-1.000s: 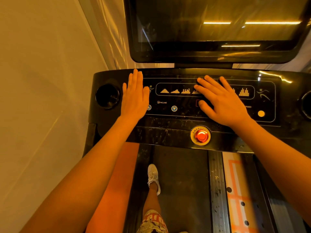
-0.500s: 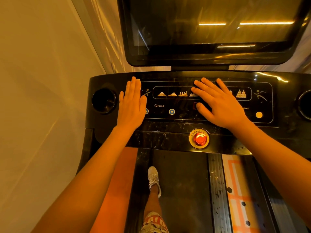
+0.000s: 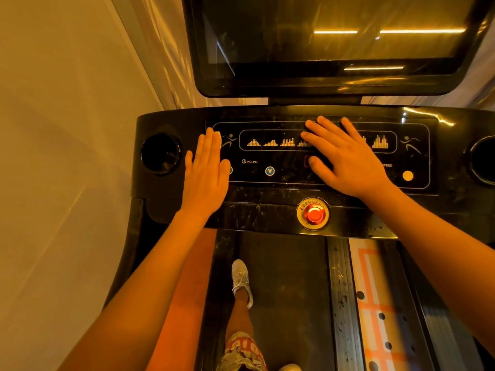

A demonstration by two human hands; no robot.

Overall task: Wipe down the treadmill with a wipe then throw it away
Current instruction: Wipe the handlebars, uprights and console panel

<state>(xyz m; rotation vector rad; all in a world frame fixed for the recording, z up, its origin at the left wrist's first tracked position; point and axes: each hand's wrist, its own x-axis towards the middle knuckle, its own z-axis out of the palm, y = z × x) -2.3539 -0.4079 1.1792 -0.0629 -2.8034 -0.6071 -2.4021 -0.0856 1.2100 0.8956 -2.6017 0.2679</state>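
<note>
The treadmill's black console [image 3: 267,188] spreads across the middle of the head view, under a dark screen [image 3: 332,41]. My left hand [image 3: 206,172] lies flat with straight fingers on the console's left end. A small white edge of the wipe [image 3: 219,137] shows beside its fingertips; the rest of the wipe is hidden under the palm. My right hand [image 3: 345,159] rests flat with spread fingers on the middle of the button panel. Nothing shows under the right hand.
A red emergency button [image 3: 314,214] sits on the console's front lip between my arms. Round cup holders lie at the left [image 3: 160,153] and right [image 3: 482,159] ends. Below are the treadmill belt [image 3: 289,290], my leg and white shoe [image 3: 241,282]. A pale wall [image 3: 67,156] runs close on the left.
My left hand has slid down and a little left on the console, and a bit of white wipe now shows at its fingertips. My right hand stays in place on the panel.
</note>
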